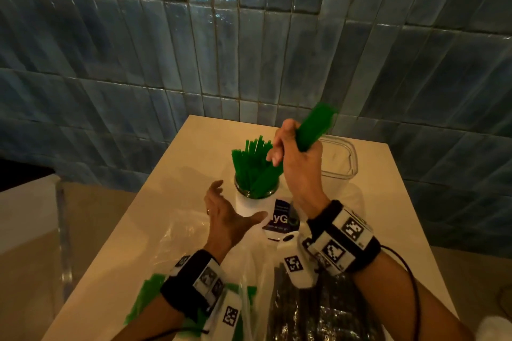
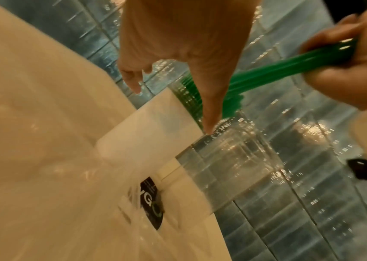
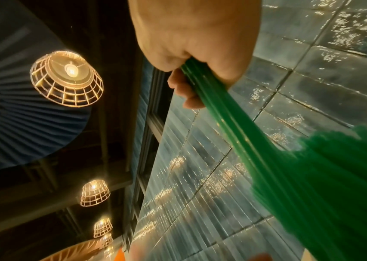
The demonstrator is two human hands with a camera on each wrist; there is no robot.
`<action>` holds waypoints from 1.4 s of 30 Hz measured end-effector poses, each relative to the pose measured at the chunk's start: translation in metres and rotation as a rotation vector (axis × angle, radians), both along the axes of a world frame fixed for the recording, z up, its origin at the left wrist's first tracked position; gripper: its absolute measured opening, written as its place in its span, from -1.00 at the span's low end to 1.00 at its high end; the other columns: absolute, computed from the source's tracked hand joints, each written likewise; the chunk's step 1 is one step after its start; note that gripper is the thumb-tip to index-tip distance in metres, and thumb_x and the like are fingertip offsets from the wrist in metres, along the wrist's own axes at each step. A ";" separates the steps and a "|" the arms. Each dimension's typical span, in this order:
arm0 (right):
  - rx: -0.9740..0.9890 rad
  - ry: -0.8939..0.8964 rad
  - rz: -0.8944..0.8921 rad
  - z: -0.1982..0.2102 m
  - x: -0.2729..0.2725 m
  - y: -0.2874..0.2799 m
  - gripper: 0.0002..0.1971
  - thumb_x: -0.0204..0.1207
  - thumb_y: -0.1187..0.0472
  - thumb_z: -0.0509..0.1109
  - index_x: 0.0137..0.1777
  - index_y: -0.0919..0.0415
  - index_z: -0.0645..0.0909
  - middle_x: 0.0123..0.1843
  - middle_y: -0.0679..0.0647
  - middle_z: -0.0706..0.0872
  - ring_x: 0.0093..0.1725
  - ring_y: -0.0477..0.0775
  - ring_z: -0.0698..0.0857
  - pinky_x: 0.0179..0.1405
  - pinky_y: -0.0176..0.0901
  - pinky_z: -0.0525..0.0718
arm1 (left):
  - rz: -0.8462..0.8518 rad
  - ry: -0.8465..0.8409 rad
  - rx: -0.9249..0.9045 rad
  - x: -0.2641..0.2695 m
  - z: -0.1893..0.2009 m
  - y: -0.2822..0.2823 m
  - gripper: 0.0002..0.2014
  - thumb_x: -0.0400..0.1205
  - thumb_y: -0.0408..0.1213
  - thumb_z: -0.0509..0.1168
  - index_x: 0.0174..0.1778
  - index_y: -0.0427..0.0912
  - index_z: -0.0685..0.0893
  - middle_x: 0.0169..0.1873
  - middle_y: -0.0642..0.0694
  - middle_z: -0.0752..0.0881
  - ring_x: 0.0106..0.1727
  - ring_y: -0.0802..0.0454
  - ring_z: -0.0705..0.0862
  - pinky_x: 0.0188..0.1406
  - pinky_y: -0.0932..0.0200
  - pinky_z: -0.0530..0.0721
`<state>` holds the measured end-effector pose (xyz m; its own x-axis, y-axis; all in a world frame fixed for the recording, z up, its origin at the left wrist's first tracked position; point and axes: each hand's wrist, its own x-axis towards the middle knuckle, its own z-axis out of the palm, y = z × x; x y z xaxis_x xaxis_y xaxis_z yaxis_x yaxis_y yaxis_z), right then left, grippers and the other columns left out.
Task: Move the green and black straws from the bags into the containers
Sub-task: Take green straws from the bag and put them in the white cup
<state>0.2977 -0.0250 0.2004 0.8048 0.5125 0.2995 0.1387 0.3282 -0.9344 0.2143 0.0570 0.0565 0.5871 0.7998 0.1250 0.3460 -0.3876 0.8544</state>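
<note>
Blue tiles [image 1: 249,44] back a pale table [image 1: 171,194]. At lower left of the head view, green straws lie in a clear bag [image 1: 144,302] under the left wrist. The left hand [image 1: 221,216], fingers loosely spread, holds nothing; its thumb lies against the white-wrapped jar [image 1: 249,205] at centre, where green straws [image 1: 249,166] stand. Right of it, the right hand [image 1: 299,163] grips a tilted bundle of green straws [image 1: 315,127], lower ends in the jar's mouth, upper ends above the fist. A clear tub [image 1: 340,158] stands behind. Black straws [image 1: 299,313] lie bagged at lower right. Only the right wrist view shows caged lamps [image 3: 66,79] at upper left.
</note>
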 end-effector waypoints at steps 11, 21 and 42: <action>-0.188 -0.314 -0.013 -0.012 0.021 0.030 -0.76 0.42 -0.14 0.21 -0.32 -0.04 0.54 -0.36 -0.17 0.64 -0.32 -0.36 0.65 -0.21 -0.58 0.58 | -0.165 -0.095 -0.107 0.045 0.006 0.026 0.09 0.17 -0.12 0.67 0.50 -0.10 0.10 0.33 -0.03 0.52 0.21 0.19 0.51 -0.05 0.63 0.41; -0.483 -0.426 -0.140 -0.074 0.047 0.051 -0.34 0.35 -0.50 0.13 -0.03 0.07 0.68 0.23 0.00 0.61 0.28 -0.03 0.47 0.37 -0.01 0.40 | -0.111 -0.043 -0.163 0.046 0.002 0.027 0.02 0.16 -0.11 0.67 0.44 -0.14 0.22 0.34 -0.06 0.54 0.30 -0.03 0.56 0.24 0.16 0.57; -0.873 -1.134 0.051 -0.065 0.040 0.048 -0.41 0.65 -0.20 -0.01 0.58 0.10 0.28 0.60 0.07 0.35 0.59 0.07 0.28 0.58 -0.06 -0.01 | -0.155 -0.060 -0.043 0.043 -0.005 0.027 -0.05 0.22 -0.15 0.65 0.43 -0.21 0.24 0.21 0.05 0.51 0.11 0.20 0.51 -0.22 0.69 0.44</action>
